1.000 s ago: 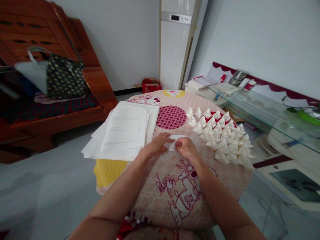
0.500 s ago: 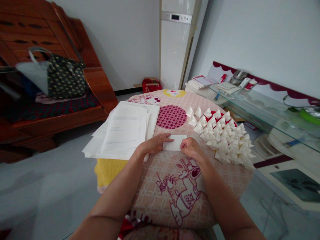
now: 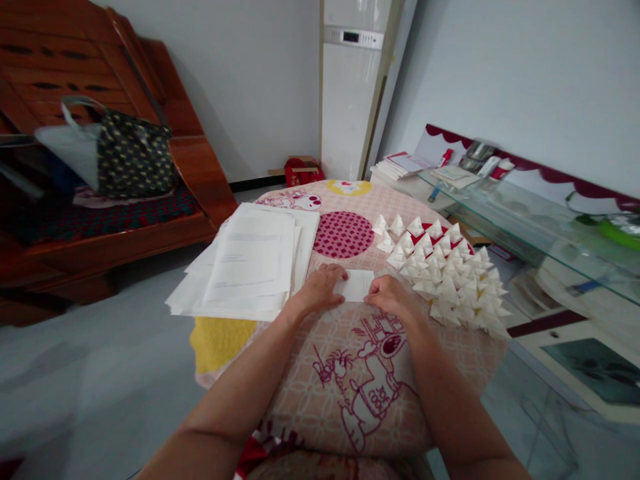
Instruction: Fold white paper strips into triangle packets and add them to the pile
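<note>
A small white piece of paper (image 3: 357,285) lies flat on the cloth-covered table in front of me, with faint crease lines on it. My left hand (image 3: 324,287) grips its left end, fingers curved on the upper side and thumb near the lower corner. At the lower right corner, my right hand (image 3: 389,293) is closed in a pinch on the paper's edge; its fingertips are partly hidden. To the right stand several rows of pointed, folded white paper pieces (image 3: 443,270). A stack of white paper sheets (image 3: 253,257) lies left of my hands.
A pink patterned tablecloth (image 3: 345,373) covers the table. On the right is a glass shelf (image 3: 520,227) bearing papers and small items. A wooden bench (image 3: 195,173) with a patterned bag (image 3: 135,153) stands at left. Behind the table is a tall white air conditioner (image 3: 347,107).
My left hand's outstretched finger has drawn back from the paper's face to its left end. My right hand has shifted slightly right along the lower edge.
</note>
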A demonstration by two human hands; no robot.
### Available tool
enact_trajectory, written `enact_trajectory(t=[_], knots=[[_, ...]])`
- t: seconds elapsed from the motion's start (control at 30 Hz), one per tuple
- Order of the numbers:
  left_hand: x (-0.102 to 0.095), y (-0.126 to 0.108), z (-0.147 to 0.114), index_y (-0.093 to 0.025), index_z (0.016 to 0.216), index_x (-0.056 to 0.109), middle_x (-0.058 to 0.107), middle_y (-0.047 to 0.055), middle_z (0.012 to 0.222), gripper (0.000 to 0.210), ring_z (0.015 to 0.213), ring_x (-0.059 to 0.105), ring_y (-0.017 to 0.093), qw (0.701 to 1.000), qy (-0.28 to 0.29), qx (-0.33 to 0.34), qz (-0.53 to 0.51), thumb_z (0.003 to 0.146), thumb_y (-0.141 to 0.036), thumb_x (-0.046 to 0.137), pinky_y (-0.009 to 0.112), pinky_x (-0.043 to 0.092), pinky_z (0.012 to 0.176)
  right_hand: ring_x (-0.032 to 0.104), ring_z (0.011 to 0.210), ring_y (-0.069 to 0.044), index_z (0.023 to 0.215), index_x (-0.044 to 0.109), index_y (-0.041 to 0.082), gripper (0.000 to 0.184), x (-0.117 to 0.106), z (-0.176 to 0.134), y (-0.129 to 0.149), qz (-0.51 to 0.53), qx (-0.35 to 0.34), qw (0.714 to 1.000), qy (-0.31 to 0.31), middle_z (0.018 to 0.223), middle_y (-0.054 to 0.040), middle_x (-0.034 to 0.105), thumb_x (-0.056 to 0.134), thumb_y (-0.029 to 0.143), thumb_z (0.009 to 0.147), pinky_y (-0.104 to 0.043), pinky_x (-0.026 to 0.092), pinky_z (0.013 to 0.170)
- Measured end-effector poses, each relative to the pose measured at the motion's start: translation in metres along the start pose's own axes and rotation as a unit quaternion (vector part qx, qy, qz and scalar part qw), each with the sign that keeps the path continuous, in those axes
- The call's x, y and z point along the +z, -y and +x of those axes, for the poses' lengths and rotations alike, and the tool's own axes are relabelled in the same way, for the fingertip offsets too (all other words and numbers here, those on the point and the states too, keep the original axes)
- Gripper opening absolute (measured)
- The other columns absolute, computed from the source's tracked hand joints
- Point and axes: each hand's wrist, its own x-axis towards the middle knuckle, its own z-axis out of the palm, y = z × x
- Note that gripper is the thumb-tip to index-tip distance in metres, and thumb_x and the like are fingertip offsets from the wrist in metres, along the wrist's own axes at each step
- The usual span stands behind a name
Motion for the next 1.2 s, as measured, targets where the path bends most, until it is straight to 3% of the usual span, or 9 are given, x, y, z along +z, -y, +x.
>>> enact_trajectory(t=[0.13, 0.27, 0.37, 0.47, 0.53, 0.7, 0.8, 0.93, 1.2], knots=[[0.001, 0.020, -0.001, -0.024, 0.128, 0.060, 0.061, 0.009, 0.142, 0.057, 0.133, 0.054, 0.028, 0.998, 0.012, 0.050, -0.024, 0.073, -0.008, 0.065, 0.048, 0.043, 0.117, 0.059, 0.058, -0.014, 0.071, 0.073, 0.018, 0.005, -0.004, 0.001, -0.007, -0.027, 0.005, 1.000, 0.002, 0.057, 0.0014, 0.063, 0.072, 0.015, 0.074, -0.024, 0.035, 0.056], [-0.001, 0.037, -0.001, -0.025, 0.136, 0.060, 0.058, 0.006, 0.151, 0.072, 0.141, 0.051, 0.023, 0.996, 0.039, 0.073, -0.024, 0.070, 0.002, 0.051, 0.042, 0.042, 0.119, 0.062, 0.063, -0.016, 0.068, 0.073, 0.017, 0.014, -0.011, 0.002, -0.018, -0.065, 0.002, 0.998, 0.001, 0.061, -0.0017, 0.066, 0.066, 0.006, 0.072, -0.025, 0.036, 0.058], [-0.001, 0.037, 0.001, -0.023, 0.130, 0.066, 0.066, 0.005, 0.143, 0.067, 0.134, 0.058, 0.020, 0.997, 0.016, 0.063, -0.052, 0.073, 0.005, 0.045, 0.041, 0.045, 0.117, 0.065, 0.071, -0.017, 0.071, 0.074, 0.016, 0.018, -0.011, -0.001, -0.013, -0.080, -0.021, 0.995, -0.054, 0.070, -0.0046, 0.071, 0.063, 0.003, 0.076, -0.026, 0.039, 0.063], [0.001, 0.031, 0.004, -0.019, 0.122, 0.071, 0.072, 0.007, 0.132, 0.060, 0.125, 0.064, 0.020, 0.997, -0.024, 0.033, -0.061, 0.076, 0.006, 0.041, 0.040, 0.048, 0.115, 0.068, 0.080, -0.018, 0.090, 0.077, 0.018, 0.009, -0.005, -0.005, 0.007, -0.049, -0.073, 0.991, -0.100, 0.085, -0.0056, 0.076, 0.068, 0.016, 0.087, -0.026, 0.044, 0.072], [0.002, 0.028, 0.004, -0.019, 0.121, 0.072, 0.073, 0.006, 0.130, 0.058, 0.124, 0.064, 0.019, 0.997, -0.044, 0.023, -0.057, 0.078, 0.005, 0.042, 0.039, 0.048, 0.115, 0.069, 0.088, -0.018, 0.099, 0.077, 0.017, 0.012, 0.001, -0.007, 0.019, -0.057, -0.129, 0.986, -0.086, 0.098, -0.0074, 0.076, 0.071, 0.016, 0.088, -0.026, 0.046, 0.080], [0.004, 0.026, 0.004, -0.019, 0.119, 0.074, 0.074, 0.006, 0.128, 0.046, 0.123, 0.066, 0.020, 0.996, -0.062, 0.022, -0.059, 0.085, 0.001, 0.051, 0.039, 0.049, 0.114, 0.066, 0.103, -0.025, 0.112, 0.074, 0.015, 0.022, 0.019, -0.012, 0.027, -0.165, -0.173, 0.970, -0.043, 0.113, -0.0133, 0.071, 0.072, 0.019, 0.091, -0.031, 0.046, 0.086], [0.007, 0.027, 0.006, -0.017, 0.116, 0.076, 0.076, 0.008, 0.124, 0.040, 0.120, 0.068, 0.020, 0.995, -0.083, 0.017, -0.061, 0.089, -0.001, 0.050, 0.037, 0.051, 0.112, 0.062, 0.106, -0.025, 0.110, 0.072, 0.016, 0.017, 0.029, -0.013, 0.027, -0.215, -0.225, 0.949, -0.042, 0.113, -0.0137, 0.068, 0.060, 0.019, 0.098, -0.032, 0.046, 0.084], [0.010, 0.030, 0.008, -0.016, 0.112, 0.078, 0.078, 0.009, 0.119, 0.041, 0.114, 0.071, 0.021, 0.991, -0.103, 0.031, -0.074, 0.088, 0.000, 0.049, 0.039, 0.055, 0.107, 0.060, 0.104, -0.026, 0.109, 0.072, 0.014, 0.031, 0.042, -0.015, 0.034, -0.259, -0.257, 0.930, -0.038, 0.112, -0.0150, 0.067, 0.041, 0.012, 0.103, -0.034, 0.046, 0.084], [0.007, 0.028, 0.009, -0.016, 0.105, 0.079, 0.079, 0.009, 0.113, 0.041, 0.109, 0.073, 0.021, 0.989, -0.114, 0.018, -0.091, 0.081, 0.001, 0.051, 0.035, 0.056, 0.103, 0.059, 0.100, -0.028, 0.102, 0.074, 0.015, 0.029, 0.053, -0.013, 0.034, -0.255, -0.227, 0.931, -0.130, 0.106, -0.0163, 0.069, 0.046, 0.015, 0.100, -0.036, 0.044, 0.082]])
